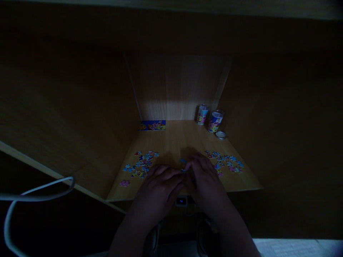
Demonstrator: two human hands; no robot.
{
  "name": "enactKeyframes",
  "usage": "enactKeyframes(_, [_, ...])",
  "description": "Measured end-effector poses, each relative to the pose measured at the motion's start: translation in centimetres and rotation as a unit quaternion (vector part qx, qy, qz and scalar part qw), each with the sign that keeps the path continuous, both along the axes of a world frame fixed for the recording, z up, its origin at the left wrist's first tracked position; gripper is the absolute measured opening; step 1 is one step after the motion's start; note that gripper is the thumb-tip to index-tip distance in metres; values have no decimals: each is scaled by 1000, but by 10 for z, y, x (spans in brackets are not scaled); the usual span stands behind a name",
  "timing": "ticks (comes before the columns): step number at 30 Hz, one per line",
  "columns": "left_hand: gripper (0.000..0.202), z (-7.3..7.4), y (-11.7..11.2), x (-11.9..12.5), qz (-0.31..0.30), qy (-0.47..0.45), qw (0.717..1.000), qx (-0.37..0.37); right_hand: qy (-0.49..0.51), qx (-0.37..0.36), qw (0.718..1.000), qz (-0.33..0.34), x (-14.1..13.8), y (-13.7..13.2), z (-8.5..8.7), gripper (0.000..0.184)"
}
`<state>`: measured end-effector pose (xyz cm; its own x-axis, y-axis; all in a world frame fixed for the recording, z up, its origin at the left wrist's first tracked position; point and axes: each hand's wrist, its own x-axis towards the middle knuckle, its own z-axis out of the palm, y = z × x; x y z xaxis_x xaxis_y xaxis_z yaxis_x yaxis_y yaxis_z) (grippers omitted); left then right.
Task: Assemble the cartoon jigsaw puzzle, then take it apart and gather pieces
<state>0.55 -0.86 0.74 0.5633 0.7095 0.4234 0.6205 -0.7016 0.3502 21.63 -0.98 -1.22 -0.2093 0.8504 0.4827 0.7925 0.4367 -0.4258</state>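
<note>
My left hand (160, 180) and my right hand (205, 176) rest side by side on the near middle of a small wooden desk (174, 141). Their fingertips meet over a small blue jigsaw piece (183, 161). The fingers of both hands are curled together in a pinch, and what they hold is too dark to make out. Several loose jigsaw pieces (140, 165) lie scattered to the left of my hands, and another scatter of jigsaw pieces (225, 160) lies to the right. The scene is very dim.
Two printed cans (209, 117) stand at the back right, with a round lid (221, 135) lying in front of them. A flat printed picture card (152, 125) lies at the back left. Wooden walls enclose the desk. A white cable (34, 191) loops at lower left.
</note>
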Motion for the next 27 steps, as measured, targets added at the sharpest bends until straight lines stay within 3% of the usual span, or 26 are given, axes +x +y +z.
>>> enactKeyframes(10, [24,0,-1,0,5,16,1000,-15,-1,0,1000,2,1,2,0,11])
enactKeyframes(17, [29,-2,0,-1,7,11,1000,0,-1,9,1000,-4,1,2,-6,30])
enactKeyframes(27, [18,3,-1,-1,22,-3,1000,-5,1,13,1000,-7,0,2,-1,17])
